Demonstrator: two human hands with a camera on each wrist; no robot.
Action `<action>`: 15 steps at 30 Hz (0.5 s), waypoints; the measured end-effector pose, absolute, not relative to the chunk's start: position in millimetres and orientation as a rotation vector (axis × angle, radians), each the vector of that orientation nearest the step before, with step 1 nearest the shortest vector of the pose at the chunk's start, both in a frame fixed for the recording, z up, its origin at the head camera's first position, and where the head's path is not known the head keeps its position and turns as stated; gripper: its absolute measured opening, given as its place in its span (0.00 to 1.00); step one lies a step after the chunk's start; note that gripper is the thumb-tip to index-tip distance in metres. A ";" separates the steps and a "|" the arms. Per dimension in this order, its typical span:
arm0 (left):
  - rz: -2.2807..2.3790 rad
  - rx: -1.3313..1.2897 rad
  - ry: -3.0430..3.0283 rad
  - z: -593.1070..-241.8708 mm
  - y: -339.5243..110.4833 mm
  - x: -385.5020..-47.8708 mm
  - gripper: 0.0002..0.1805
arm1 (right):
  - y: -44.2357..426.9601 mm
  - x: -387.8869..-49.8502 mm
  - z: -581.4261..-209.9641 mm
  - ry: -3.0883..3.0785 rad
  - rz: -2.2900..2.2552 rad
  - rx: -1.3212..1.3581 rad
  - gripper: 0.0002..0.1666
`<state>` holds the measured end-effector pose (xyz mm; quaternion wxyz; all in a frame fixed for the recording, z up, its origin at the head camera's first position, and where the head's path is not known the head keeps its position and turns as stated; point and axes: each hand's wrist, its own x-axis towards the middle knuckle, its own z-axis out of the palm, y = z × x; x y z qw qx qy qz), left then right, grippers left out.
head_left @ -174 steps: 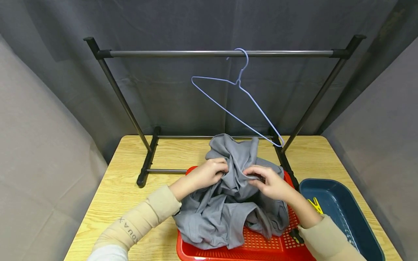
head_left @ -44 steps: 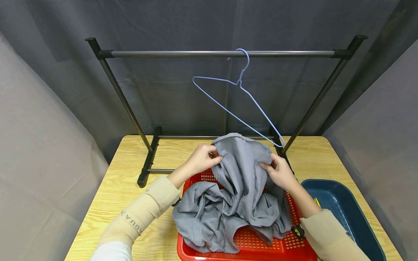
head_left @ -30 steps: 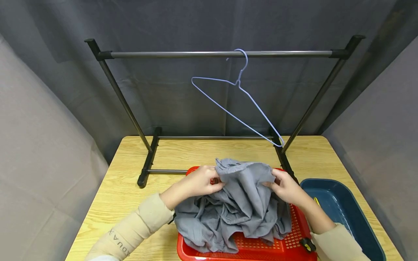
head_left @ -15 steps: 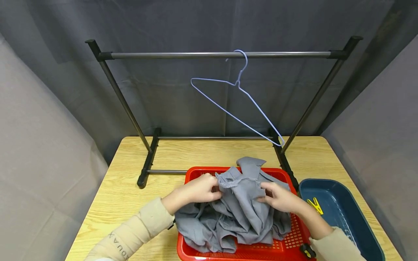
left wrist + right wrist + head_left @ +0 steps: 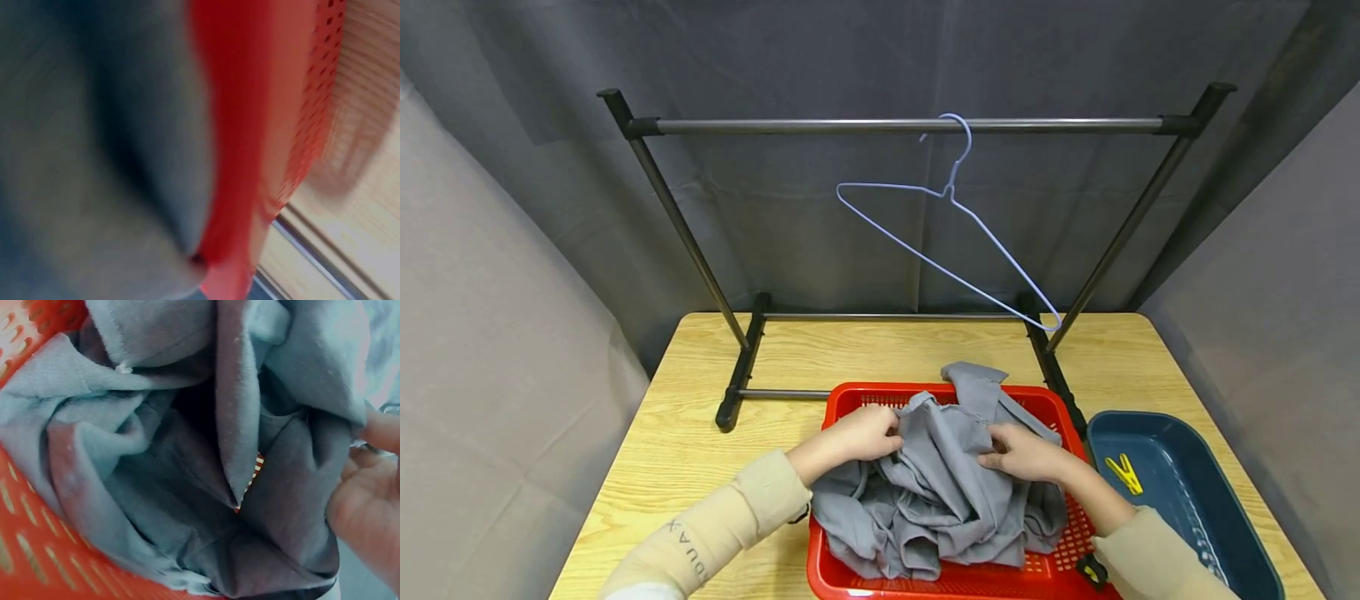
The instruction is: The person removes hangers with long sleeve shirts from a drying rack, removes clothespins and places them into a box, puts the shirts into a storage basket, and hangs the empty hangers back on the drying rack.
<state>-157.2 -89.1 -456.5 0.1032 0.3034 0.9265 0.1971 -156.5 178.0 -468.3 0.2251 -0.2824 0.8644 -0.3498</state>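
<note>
A crumpled grey cloth garment (image 5: 951, 475) lies heaped in the red perforated basket (image 5: 880, 390) in the head view. My left hand (image 5: 868, 433) pinches the cloth on the left side of the heap. On the other side, my right hand (image 5: 1022, 454) grips a fold between thumb and fingers. One end of the garment sticks out over the basket's far rim. Close up in the right wrist view, the garment (image 5: 187, 469) shows deep folds, and a hand (image 5: 369, 509) holds it at the right edge. The left wrist view is mostly blurred cloth (image 5: 94, 156).
A lilac hanger (image 5: 925, 254) hangs from the metal bar (image 5: 775, 127) of a black-ended rack behind the basket. To the right stands a dark blue tray (image 5: 1180, 467) with a yellow clothespin (image 5: 1123, 474). A small black-and-yellow item (image 5: 1092, 571) shows by the right sleeve.
Both hands have lowered the garment's raised edge from above the far rim down toward the basket. The cloth is gathered lower now, and the hanger has swung slightly.
</note>
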 end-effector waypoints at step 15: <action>0.438 0.615 2.710 -475.2 -83.7 -156.3 0.18 | 168.8 -158.1 -479.1 2.548 -0.799 -0.586 0.09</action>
